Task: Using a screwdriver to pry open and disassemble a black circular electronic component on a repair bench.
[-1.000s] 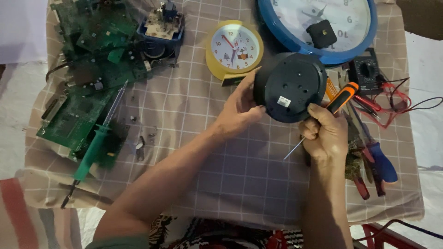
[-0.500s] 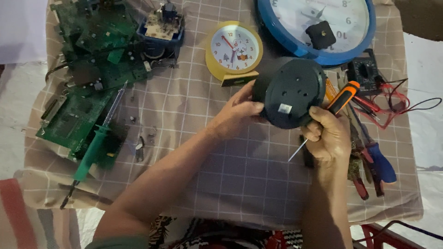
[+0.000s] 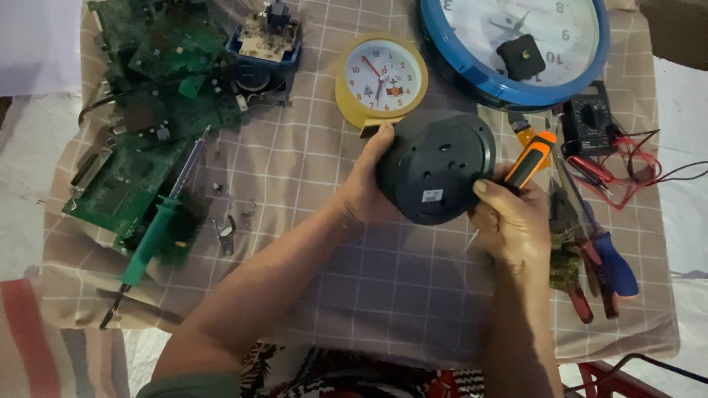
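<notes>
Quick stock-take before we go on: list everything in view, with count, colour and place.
round clock body: 1, black, back up, centre
screwdriver: 1, orange and black, right hand
alarm clock: 1, yellow, above centre
wall clock: 1, blue rim, top right
multimeter: 1, black, right
pliers and drivers: several, red and blue, right edge
circuit boards: several, green, left
soldering iron: 1, green, left
cloth: 1, checked beige
left hand: grip on clock body
right hand: grip on screwdriver

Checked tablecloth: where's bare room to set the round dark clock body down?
Bare checked tablecloth between the forearms, below the round dark clock body. Another patch between the green-handled soldering iron and left hand. Crowded: green circuit boards far left, pliers and screwdrivers beside the right hand.
</notes>
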